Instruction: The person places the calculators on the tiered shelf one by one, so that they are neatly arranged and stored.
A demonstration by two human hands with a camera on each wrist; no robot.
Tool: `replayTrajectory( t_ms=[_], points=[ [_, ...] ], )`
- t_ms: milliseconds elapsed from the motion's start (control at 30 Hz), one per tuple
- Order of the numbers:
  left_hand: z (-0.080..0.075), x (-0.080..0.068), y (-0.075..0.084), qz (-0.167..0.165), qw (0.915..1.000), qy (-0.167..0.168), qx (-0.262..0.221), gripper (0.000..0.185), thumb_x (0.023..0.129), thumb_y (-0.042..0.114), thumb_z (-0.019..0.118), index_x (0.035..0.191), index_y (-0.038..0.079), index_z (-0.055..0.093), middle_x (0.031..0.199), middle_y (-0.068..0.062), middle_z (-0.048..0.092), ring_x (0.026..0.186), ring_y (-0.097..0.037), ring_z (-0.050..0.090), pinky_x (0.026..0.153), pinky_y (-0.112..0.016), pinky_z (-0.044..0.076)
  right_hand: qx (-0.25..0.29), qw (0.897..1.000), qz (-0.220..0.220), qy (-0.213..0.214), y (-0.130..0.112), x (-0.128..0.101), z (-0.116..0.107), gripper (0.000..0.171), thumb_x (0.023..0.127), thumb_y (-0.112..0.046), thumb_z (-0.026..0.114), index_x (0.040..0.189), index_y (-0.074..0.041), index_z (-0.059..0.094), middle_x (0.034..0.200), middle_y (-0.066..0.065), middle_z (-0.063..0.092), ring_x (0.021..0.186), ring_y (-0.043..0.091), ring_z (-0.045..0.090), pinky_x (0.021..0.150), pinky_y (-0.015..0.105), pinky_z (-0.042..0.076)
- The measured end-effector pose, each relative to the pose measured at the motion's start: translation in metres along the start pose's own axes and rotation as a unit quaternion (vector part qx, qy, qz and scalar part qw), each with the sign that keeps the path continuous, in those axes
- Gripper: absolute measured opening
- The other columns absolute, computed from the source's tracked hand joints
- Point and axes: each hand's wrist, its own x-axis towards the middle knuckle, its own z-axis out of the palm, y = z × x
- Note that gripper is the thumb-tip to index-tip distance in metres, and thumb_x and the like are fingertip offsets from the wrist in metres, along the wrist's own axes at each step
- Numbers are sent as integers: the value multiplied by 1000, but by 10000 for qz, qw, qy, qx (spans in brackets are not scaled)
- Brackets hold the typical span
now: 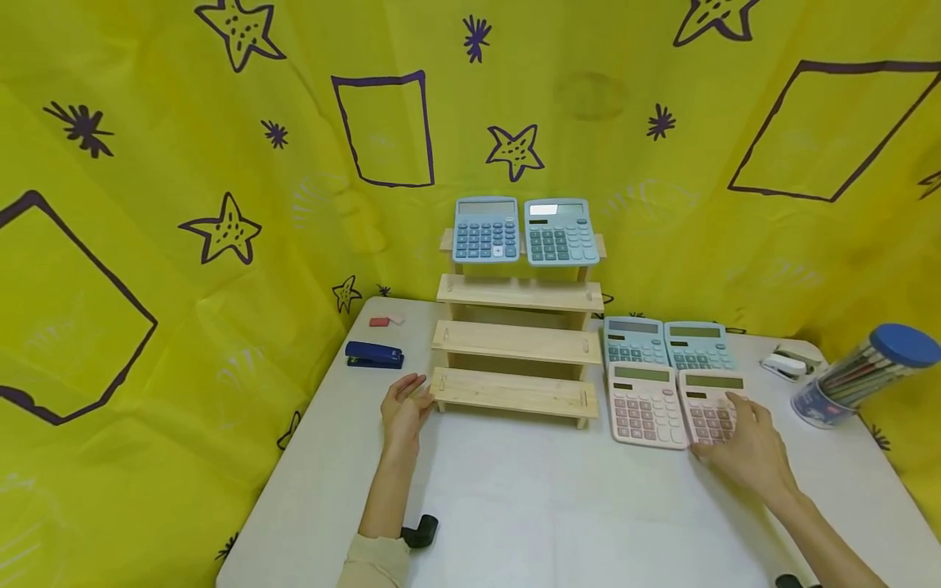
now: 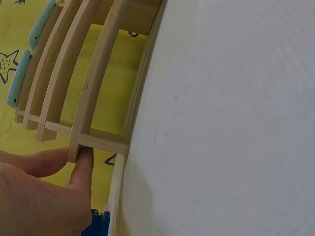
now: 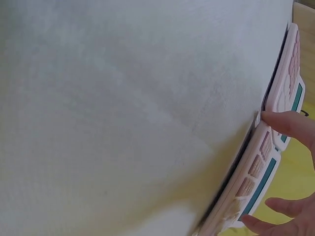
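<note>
A wooden stepped shelf (image 1: pixel 515 343) stands at the back of the white table (image 1: pixel 515 506). Two blue calculators (image 1: pixel 485 230) (image 1: pixel 561 232) lean on its top step. Right of the shelf lie two teal calculators (image 1: pixel 634 340) (image 1: pixel 698 345) and, in front of them, two pink ones (image 1: pixel 647 405). My right hand (image 1: pixel 724 420) grips the right pink calculator (image 1: pixel 706 400); in the right wrist view its thumb (image 3: pixel 290 125) and a finger (image 3: pixel 275 216) hold that calculator's (image 3: pixel 256 182) opposite edges. My left hand (image 1: pixel 412 392) rests with straight fingers (image 2: pixel 83 164) against the left end of the shelf's (image 2: pixel 93 88) lowest step.
A blue stapler (image 1: pixel 375 355) and a red eraser (image 1: pixel 379 322) lie left of the shelf. A white stapler (image 1: pixel 785 363) and a tilted blue-lidded pencil jar (image 1: pixel 860 376) sit at the far right. A black clamp (image 1: pixel 421 531) is at the near edge. Yellow patterned cloth hangs behind.
</note>
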Motion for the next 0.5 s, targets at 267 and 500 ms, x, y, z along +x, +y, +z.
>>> replayTrajectory(
  t_ms=[267, 500],
  points=[
    [-1, 2, -1, -8, 10000, 18, -7, 62, 90, -20, 58, 149, -5, 44, 147, -26, 53, 130, -37, 58, 103, -36, 56, -7, 9998, 166, 84, -7, 0, -5, 121, 70, -31, 93, 155, 16, 22, 143, 53, 21, 110, 71, 41, 89, 80, 41],
    [-1, 0, 0, -8, 10000, 16, -23, 61, 90, -20, 57, 148, -5, 45, 147, -26, 53, 131, -37, 57, 103, -37, 56, 63, 9995, -35, 314, -24, -2, -15, 115, 72, -25, 91, 157, 11, 23, 144, 50, 23, 105, 70, 44, 82, 79, 43]
  ],
)
